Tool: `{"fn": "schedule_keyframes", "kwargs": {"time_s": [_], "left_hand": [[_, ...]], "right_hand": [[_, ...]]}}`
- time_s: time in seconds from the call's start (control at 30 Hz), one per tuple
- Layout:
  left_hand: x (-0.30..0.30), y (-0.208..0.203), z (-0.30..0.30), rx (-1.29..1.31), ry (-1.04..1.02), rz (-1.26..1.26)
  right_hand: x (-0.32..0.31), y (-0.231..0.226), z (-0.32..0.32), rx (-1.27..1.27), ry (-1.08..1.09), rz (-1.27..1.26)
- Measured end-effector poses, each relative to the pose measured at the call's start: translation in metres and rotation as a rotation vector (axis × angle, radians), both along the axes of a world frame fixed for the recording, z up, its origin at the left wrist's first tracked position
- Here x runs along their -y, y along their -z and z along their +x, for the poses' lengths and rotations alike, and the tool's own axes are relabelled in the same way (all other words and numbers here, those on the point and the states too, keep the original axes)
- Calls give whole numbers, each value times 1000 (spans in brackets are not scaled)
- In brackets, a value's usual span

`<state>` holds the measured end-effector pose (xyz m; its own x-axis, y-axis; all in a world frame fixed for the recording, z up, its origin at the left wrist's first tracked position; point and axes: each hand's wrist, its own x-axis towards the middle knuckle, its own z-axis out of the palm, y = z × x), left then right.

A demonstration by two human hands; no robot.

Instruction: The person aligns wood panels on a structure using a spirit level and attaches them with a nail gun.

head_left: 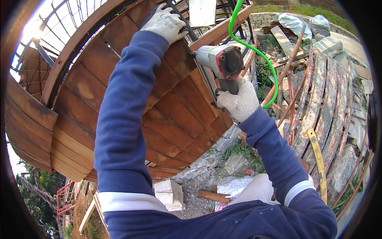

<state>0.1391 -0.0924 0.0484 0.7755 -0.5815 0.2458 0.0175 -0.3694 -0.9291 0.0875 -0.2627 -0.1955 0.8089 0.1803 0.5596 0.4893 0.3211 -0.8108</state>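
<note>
In my gloved right hand (240,99) is a pneumatic nail gun (221,60), grey with a black cap and red trim. My fingers are wrapped around its handle, and its nose points at the edge of a curved wall of brown wooden planks (175,107). Higher up and to the left, my left hand (165,24), in a white glove with dark fingertips, grips a plank at the wall's upper edge, its fingers curled. Part of that grip is hidden. A bright green air hose (264,57) loops beside the nail gun.
Weathered boards (324,107) and rubble lie piled on the right, with a yellow spirit level (317,163) on them. A curved wooden rail (219,34) runs past the gun. Below stand stacked pale blocks (169,193) and a loose wood piece (213,196).
</note>
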Motion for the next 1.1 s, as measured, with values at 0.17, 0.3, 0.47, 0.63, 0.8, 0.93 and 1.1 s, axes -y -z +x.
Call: {"fn": "schedule_keyframes", "kwargs": {"time_s": [0.17,0.3,0.47,0.63,0.8,0.93,1.1], "left_hand": [[-3,0,3,-5,23,-13],[-3,0,4,-11,24,-25],[0,2,3,19,-12,1],[-1,2,2,15,26,-24],[-6,0,5,11,94,-63],[-10,-1,8,7,96,-70],[-11,-1,10,17,122,-94]], "right_hand": [[-1,0,5,9,-17,1],[0,-1,5,-61,-81,24],[3,1,-3,-153,-168,165],[1,8,-15,-211,-281,306],[-9,4,-24,203,75,-23],[-17,-1,-26,110,-6,-114],[-20,-2,-26,84,-42,-63]]}}
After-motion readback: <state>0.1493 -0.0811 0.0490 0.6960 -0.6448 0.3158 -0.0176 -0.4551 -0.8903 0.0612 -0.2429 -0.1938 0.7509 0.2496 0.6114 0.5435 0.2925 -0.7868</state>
